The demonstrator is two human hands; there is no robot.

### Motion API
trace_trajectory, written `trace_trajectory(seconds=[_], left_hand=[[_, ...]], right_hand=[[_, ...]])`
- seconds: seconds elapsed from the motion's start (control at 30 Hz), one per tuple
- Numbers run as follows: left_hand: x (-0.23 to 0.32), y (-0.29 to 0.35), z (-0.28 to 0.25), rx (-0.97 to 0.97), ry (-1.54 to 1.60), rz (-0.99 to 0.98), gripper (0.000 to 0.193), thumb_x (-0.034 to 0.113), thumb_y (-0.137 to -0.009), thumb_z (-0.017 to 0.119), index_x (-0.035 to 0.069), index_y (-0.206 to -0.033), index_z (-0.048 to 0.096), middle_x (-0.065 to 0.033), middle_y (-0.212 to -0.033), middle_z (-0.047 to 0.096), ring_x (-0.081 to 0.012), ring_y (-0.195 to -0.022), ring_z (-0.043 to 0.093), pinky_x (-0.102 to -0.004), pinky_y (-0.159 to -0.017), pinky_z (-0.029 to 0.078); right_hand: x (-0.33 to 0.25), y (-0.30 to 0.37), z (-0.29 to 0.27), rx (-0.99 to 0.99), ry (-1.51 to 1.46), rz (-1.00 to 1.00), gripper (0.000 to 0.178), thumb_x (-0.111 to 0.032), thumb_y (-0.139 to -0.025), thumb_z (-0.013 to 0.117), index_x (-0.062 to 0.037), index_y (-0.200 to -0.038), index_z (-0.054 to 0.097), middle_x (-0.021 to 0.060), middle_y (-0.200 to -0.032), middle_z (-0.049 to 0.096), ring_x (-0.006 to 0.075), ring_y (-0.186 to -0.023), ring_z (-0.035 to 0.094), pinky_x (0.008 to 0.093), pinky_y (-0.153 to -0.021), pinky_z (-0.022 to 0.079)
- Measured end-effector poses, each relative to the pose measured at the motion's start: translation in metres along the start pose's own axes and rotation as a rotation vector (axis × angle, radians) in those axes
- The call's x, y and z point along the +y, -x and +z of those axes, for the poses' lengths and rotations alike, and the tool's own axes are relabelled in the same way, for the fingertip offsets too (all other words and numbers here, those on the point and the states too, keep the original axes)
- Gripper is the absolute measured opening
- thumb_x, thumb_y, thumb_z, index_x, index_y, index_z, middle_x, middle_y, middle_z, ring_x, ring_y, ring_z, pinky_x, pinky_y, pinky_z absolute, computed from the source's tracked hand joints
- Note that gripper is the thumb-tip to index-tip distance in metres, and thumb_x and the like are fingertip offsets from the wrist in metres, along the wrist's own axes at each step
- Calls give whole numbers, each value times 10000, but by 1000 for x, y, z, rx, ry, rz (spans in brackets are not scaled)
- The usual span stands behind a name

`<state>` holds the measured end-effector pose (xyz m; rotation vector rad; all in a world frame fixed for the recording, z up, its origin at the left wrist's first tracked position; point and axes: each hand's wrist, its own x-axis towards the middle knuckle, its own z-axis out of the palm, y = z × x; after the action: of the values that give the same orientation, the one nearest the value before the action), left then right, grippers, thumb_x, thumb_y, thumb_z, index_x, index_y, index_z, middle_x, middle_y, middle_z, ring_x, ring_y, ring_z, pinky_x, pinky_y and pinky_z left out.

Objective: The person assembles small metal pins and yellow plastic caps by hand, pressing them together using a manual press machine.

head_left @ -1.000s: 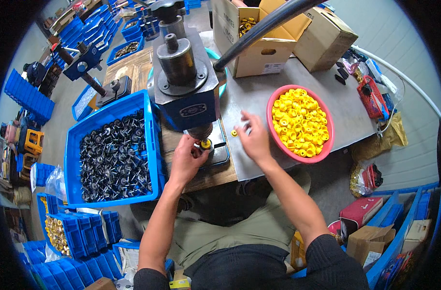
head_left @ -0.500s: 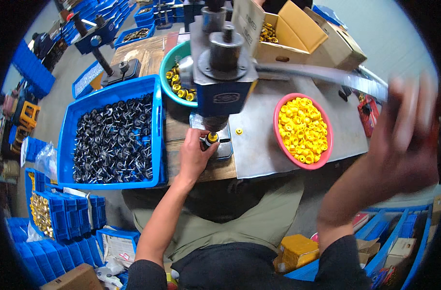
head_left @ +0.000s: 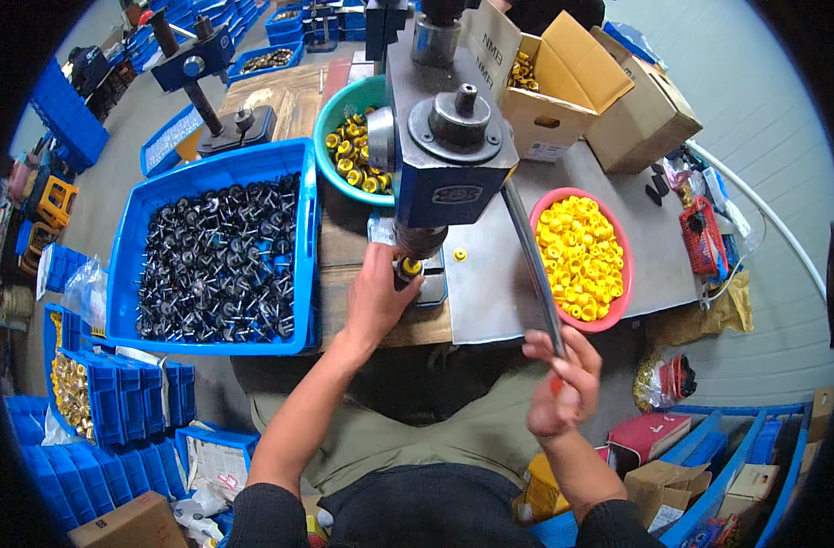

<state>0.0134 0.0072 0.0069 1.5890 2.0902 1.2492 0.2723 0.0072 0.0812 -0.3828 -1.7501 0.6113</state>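
Note:
A blue-and-grey arbor press (head_left: 458, 173) stands at the table's front edge. Under its ram, my left hand (head_left: 374, 301) pinches a small black part with a yellow cap (head_left: 410, 267), partly hidden by fingers and ram. My right hand (head_left: 563, 384), slightly blurred, is closed around the lower end of the press lever (head_left: 533, 251), which slants down toward me. One loose yellow cap (head_left: 460, 255) lies right of the press base (head_left: 432, 288). Further right, a pink bowl (head_left: 626, 265) is full of yellow caps (head_left: 577, 256).
Left of the press, a blue bin (head_left: 311, 237) holds many black stemmed parts (head_left: 218, 260). Behind it, a green bowl (head_left: 322, 155) contains yellow-capped black parts. Open cardboard boxes (head_left: 572, 82) stand at the back. Another press (head_left: 193, 68) is at the far left.
My right hand has swung the lever from the upper right down toward me. The ram is lower, close over the capped part. My left hand stays at the part.

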Motion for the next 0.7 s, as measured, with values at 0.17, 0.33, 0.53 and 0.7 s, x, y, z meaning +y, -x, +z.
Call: trace_trajectory(seconds=[0.17, 0.33, 0.53, 0.7], left_hand=[[-4, -12, 2, 1, 83, 184, 370, 105, -735, 791, 18, -1017, 568, -139, -1017, 554, -367, -853, 617, -437, -691, 511], [-3, -11, -5, 191, 99, 115, 288, 109, -785, 771, -26, -964, 590, -125, -858, 563, -238, -666, 591, -355, -601, 492], [11, 7, -64, -296, 1248, -776, 269, 192, -967, 483, 36, -1155, 596, -134, -1059, 662, -250, -917, 668, -333, -703, 545], [-17, -10, -147, -264, 1036, -801, 283, 326, -984, 536, 85, -1084, 644, -25, -884, 619, -133, -785, 619, -236, -565, 490]], right_hand=[[-72, -167, -42, -239, -639, 71, 682, -599, -903, 584, -3, -1222, 494, 166, -1021, 545, 264, -765, 654, 243, -446, 522], [-9, -261, 11, -77, -961, 248, 623, -520, -1027, 298, -5, -1305, 512, 167, -1096, 624, 223, -588, 588, 309, -532, 475], [167, -65, 57, -545, 595, 335, 340, -69, -862, 644, -33, -1197, 604, 183, -990, 565, 360, -926, 593, 439, -806, 498], [179, 6, 66, -523, 568, 336, 323, -96, -855, 670, -11, -1163, 630, 167, -1003, 573, 341, -895, 600, 427, -792, 503]])
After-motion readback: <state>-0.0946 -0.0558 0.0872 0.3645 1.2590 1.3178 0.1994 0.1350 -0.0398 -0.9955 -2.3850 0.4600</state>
